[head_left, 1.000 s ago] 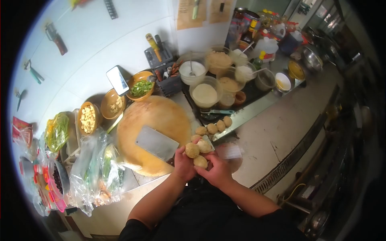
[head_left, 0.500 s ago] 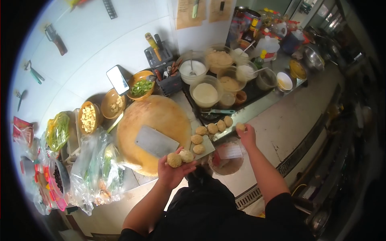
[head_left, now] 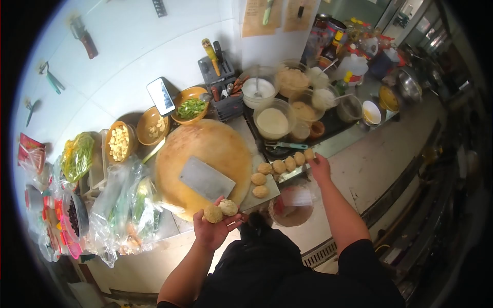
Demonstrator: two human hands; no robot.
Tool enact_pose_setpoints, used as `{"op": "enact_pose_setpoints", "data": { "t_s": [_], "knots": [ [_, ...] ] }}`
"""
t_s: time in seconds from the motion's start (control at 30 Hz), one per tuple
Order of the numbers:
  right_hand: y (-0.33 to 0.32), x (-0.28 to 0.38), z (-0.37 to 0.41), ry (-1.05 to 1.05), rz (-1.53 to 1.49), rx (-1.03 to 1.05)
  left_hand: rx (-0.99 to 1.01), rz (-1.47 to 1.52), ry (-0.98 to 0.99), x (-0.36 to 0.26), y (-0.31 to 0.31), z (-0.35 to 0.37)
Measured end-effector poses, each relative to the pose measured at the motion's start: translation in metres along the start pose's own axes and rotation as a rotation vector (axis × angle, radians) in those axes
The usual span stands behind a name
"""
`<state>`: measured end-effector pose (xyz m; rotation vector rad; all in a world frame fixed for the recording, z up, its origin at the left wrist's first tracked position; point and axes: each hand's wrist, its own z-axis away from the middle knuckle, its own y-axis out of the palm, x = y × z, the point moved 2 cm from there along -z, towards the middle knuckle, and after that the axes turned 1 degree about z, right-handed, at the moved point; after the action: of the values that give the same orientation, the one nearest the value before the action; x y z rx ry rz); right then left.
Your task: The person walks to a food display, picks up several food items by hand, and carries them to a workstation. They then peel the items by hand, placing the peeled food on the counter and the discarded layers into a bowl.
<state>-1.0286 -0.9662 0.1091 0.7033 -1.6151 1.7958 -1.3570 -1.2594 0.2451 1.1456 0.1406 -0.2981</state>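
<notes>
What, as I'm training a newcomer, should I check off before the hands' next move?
1. Left hand supporting its two balls: ok, they rest on the open hand.
2. Right hand at the end ball of the row: ok, fingers right at it.
3. End ball let go: cannot tell.
4. Cleaver flat on the cutting board: ok.
5. Cleaver clear of the left fingers: cannot tell, they nearly meet in view.

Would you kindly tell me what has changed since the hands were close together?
The right hand has carried one ball rightward to the end of the row of balls; its fingers are at it, so whether it is released is unclear. The left hand has moved left, holding two balls. The cleaver still lies on the round board.
</notes>
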Motion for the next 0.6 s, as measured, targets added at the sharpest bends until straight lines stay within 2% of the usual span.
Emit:
{"op": "enact_pose_setpoints", "data": {
  "t_s": [0.1, 0.23, 0.3, 0.37, 0.43, 0.6],
  "knots": [
    [-0.003, 0.002, 0.008, 0.048, -0.084, 0.0, -0.056, -0.043, -0.032, 0.003, 0.008, -0.005],
    [-0.022, -0.012, 0.028, 0.086, -0.225, -0.004, 0.005, -0.043, -0.09, 0.01, 0.009, -0.016],
    [-0.031, -0.025, 0.04, 0.293, -0.31, -0.005, 0.045, -0.063, -0.128, 0.011, 0.008, -0.023],
    [-0.047, -0.034, 0.048, 0.306, -0.343, -0.036, 0.061, -0.057, -0.163, 0.015, 0.011, -0.029],
    [-0.065, -0.054, 0.056, 0.427, -0.428, -0.051, 0.061, -0.04, -0.201, 0.024, 0.015, -0.025],
    [-0.119, -0.085, 0.032, 0.524, -0.477, -0.135, 0.054, -0.077, -0.158, 0.041, 0.017, -0.024]
  ]
}}
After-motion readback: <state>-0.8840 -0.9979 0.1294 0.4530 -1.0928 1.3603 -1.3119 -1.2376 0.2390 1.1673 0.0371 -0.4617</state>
